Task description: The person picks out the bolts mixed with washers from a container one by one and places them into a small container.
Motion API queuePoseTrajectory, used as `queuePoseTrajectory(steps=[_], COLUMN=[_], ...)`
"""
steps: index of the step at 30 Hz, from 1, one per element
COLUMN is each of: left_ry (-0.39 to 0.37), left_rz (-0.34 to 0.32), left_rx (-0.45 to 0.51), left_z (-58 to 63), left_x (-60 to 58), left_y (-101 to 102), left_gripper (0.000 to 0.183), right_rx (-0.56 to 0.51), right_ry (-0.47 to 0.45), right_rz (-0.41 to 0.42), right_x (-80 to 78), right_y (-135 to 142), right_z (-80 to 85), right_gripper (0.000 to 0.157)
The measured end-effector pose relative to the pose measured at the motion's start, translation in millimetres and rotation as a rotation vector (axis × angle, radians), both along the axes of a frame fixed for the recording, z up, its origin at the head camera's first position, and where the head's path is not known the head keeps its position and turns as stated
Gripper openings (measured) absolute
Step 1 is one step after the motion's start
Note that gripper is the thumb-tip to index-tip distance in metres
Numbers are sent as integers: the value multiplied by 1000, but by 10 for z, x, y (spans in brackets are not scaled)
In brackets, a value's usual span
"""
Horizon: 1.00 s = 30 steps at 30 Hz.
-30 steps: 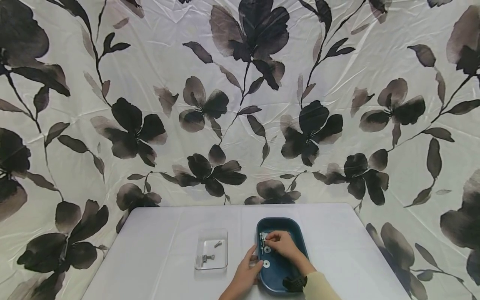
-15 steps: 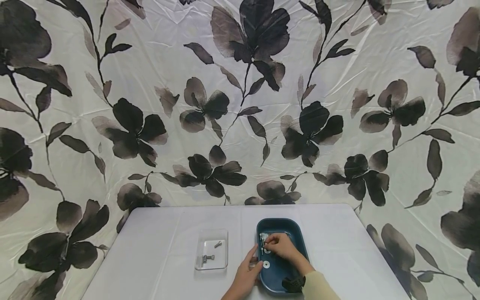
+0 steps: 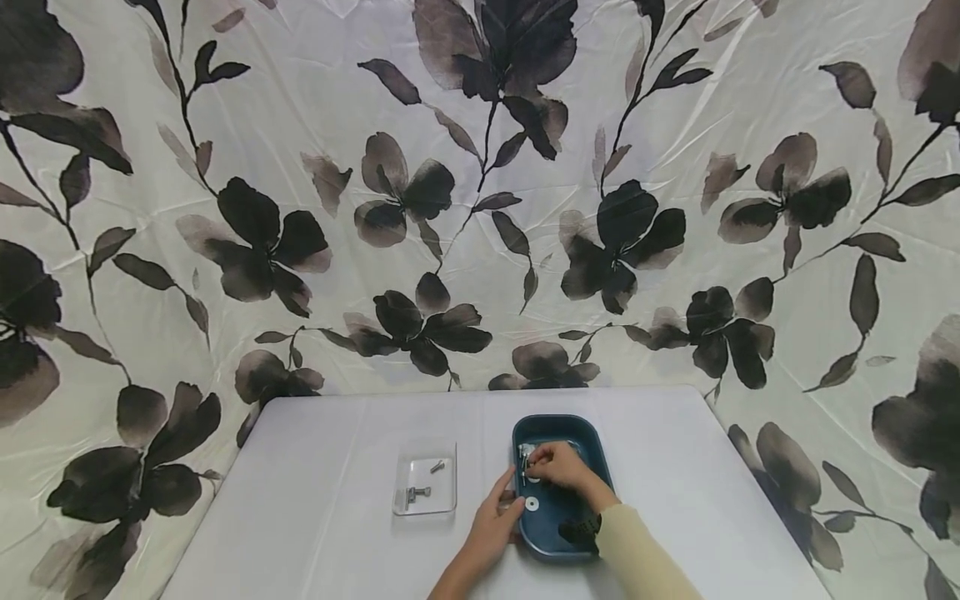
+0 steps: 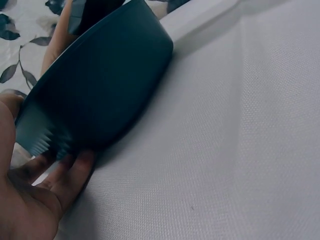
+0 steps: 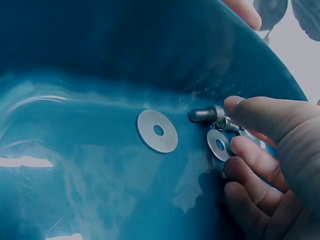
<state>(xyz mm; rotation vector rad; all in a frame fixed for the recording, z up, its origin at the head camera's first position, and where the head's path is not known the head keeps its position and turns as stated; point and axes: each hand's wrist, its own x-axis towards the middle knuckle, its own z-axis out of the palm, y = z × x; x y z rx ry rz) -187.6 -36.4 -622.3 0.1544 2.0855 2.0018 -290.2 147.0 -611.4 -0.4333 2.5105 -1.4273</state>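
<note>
A blue tray (image 3: 566,546) lies on the white table. My left hand (image 3: 489,527) grips its left side, thumb at the rim and fingers against the outer wall; in the left wrist view the fingertips (image 4: 82,162) touch the tray low down. My right hand (image 3: 561,467) reaches inside with fingers bent over a cluster of metal hardware by the left wall. In the right wrist view its thumb is right at the head of a bolt (image 5: 205,114), and a washer (image 5: 219,145) is close to the other fingers. I cannot tell whether they pinch anything. Another flat washer (image 5: 157,131) lies apart.
Left of the tray stands a clear plastic container (image 3: 425,510) holding several bolts (image 3: 417,493). A black band (image 3: 579,532) is at my right wrist. Behind the white table (image 3: 322,467) hangs a floral cloth (image 3: 480,250).
The head view has tipped slightly, so the table sits higher. My right hand has shifted a little nearer and now partly covers the upper washer. My left hand keeps its hold on the tray.
</note>
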Motion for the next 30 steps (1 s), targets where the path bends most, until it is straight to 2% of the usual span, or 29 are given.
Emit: queuePoseTrajectory(steps=[3, 7, 15, 18, 22, 30], left_ry=[18, 17, -31, -24, -20, -25], left_rz=[2, 6, 19, 20, 18, 30], left_rx=[1, 10, 1, 14, 27, 9], left_z=[16, 26, -22, -44, -35, -9], left_x=[-60, -83, -20, 1, 8, 19], left_y=[22, 30, 17, 19, 25, 17], left_gripper=[55, 56, 56, 56, 55, 54], right_rx=[38, 92, 182, 194, 205, 238], right_ry=[3, 8, 3, 23, 48, 8], right_rz=[-12, -18, -24, -25, -25, -16], right_x=[-85, -124, -51, -39, -40, -23], right_y=[6, -8, -72, -80, -71, -36], right_z=[40, 61, 2, -14, 29, 78], right_gripper=[15, 17, 16, 12, 8, 11])
